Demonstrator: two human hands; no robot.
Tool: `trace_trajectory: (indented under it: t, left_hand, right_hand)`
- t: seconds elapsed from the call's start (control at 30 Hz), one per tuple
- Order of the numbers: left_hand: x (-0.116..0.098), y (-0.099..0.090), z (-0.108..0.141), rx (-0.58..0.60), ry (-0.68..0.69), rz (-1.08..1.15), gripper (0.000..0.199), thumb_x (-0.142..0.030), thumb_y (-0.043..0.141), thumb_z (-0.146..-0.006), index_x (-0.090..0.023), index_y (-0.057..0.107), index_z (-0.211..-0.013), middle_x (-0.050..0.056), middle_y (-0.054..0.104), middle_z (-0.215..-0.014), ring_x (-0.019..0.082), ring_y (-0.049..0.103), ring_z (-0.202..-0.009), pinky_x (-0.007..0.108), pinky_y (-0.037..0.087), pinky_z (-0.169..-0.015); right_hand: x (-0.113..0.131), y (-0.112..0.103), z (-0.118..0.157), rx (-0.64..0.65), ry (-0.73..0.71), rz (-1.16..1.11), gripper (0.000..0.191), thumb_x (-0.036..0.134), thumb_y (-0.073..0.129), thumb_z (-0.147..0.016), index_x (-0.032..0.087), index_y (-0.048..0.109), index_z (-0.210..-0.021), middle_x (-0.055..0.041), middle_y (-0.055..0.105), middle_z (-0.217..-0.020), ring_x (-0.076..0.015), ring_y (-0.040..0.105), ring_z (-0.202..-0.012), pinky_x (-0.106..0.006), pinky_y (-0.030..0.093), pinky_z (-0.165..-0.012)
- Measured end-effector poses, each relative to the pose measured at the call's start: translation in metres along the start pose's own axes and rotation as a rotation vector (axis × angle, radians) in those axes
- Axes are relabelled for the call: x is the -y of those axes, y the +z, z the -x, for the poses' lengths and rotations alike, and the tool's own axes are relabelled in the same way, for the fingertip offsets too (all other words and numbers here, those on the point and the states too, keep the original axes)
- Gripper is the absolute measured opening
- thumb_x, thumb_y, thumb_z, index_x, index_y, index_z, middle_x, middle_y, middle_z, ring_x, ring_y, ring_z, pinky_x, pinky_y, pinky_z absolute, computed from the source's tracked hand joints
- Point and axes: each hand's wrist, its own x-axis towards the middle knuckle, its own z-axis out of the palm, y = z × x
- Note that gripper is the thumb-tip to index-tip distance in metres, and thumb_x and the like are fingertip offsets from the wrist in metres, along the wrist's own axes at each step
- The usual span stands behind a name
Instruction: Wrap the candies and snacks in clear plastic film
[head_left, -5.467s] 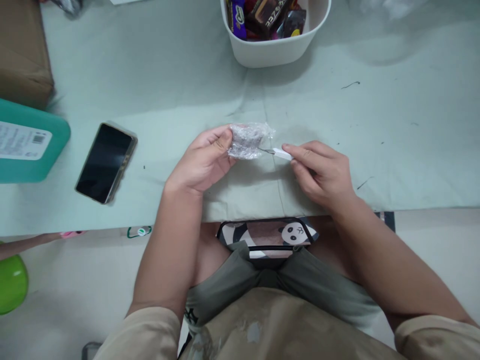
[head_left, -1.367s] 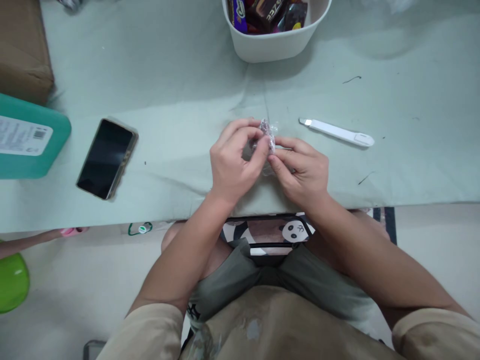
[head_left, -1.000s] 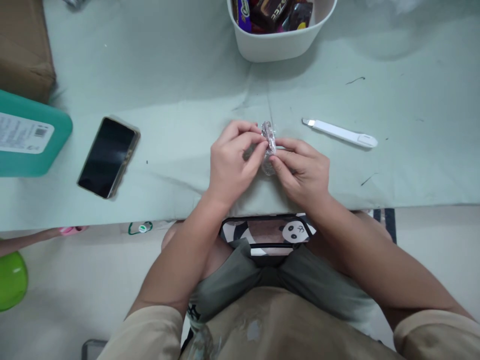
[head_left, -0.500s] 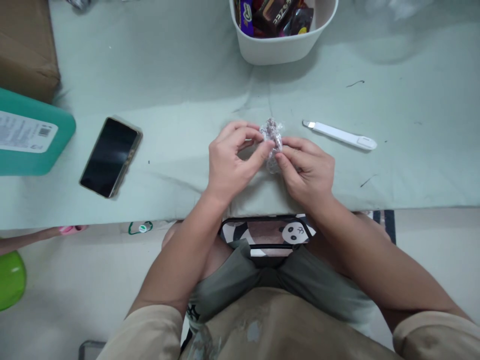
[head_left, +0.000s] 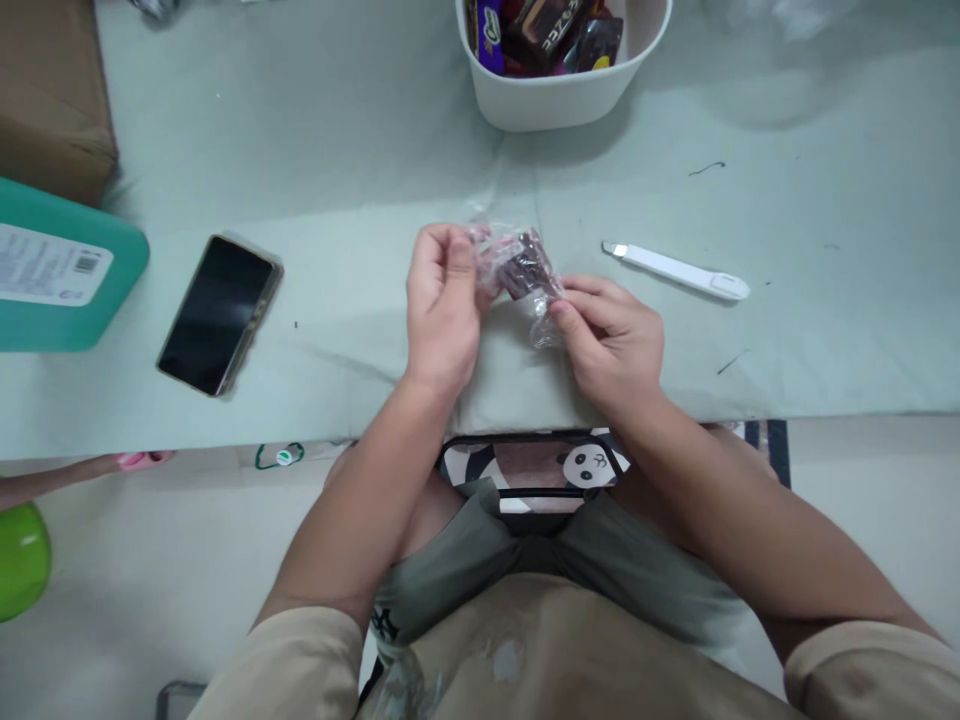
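Observation:
Between my hands is a small dark item in crinkled clear plastic wrap (head_left: 527, 268), held above the pale green cloth. My left hand (head_left: 444, 300) pinches the wrap's upper left end, thumb on top. The lower right end of the wrap is gripped between the thumb and fingers of my right hand (head_left: 613, 335). Some clear plastic hangs loose below the dark item. Right of my right hand lies a white cutter knife (head_left: 679, 270) with its metal tip pointing left.
A white bin (head_left: 562, 98) of packaged items stands at the top centre. On the left are a phone (head_left: 219, 315), a teal container (head_left: 67, 320) and a cardboard box (head_left: 52, 90). The table's front edge runs just below my hands.
My left hand has moved slightly left and turned, drawing the wrap out wider. More of the dark item shows. My right hand has hardly moved.

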Motion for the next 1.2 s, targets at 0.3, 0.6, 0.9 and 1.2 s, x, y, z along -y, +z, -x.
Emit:
trace_trajectory:
  t: [0.3, 0.6, 0.9, 1.2]
  left_hand:
    - [-0.004, 0.001, -0.007, -0.172, -0.2, 0.052, 0.046, -0.071, 0.056, -0.093, -0.025, 0.05, -0.099, 0.002, 0.07, -0.09, 0.014, 0.073, -0.078, 0.02, 0.055, -0.058]
    - [-0.019, 0.01, 0.003, 0.007, -0.385, 0.061, 0.037, -0.058, 0.068, -0.091, -0.023, 0.055, -0.093, -0.001, 0.064, -0.074, 0.015, 0.072, -0.072, 0.02, 0.051, -0.053]
    - [-0.026, -0.003, -0.011, -0.131, -0.187, 0.026, 0.032, -0.056, 0.062, -0.097, -0.026, 0.055, -0.087, -0.005, 0.051, -0.062, 0.007, 0.049, -0.051, 0.023, 0.036, -0.046]
    - [-0.016, 0.011, 0.016, 0.353, -0.283, 0.082, 0.05, -0.061, 0.086, -0.069, -0.021, 0.071, -0.095, 0.001, 0.071, -0.098, 0.009, 0.065, -0.067, 0.024, 0.055, -0.057]
  right_hand:
    - [-0.013, 0.0, -0.006, -0.026, 0.45, -0.526, 0.033, 0.051, 0.067, -0.092, 0.022, 0.067, -0.076, -0.0032, 0.074, -0.094, -0.0188, 0.073, -0.086, -0.036, 0.064, -0.077]
    - [0.001, -0.004, -0.008, 0.286, 0.411, -0.403, 0.058, 0.05, 0.086, -0.073, 0.026, 0.062, -0.12, -0.0037, 0.072, -0.109, -0.0175, 0.069, -0.089, -0.03, 0.058, -0.074]
    - [0.004, -0.014, -0.008, 0.397, 0.619, -0.543, 0.034, 0.054, 0.067, -0.085, 0.021, 0.065, -0.088, -0.0004, 0.063, -0.071, -0.0108, 0.049, -0.054, -0.025, 0.037, -0.046]
    - [-0.004, -0.002, -0.004, 0.317, 0.505, -0.706, 0.06, 0.069, 0.06, -0.088, 0.032, 0.055, -0.135, -0.0045, 0.067, -0.128, -0.0235, 0.069, -0.109, -0.038, 0.062, -0.082]
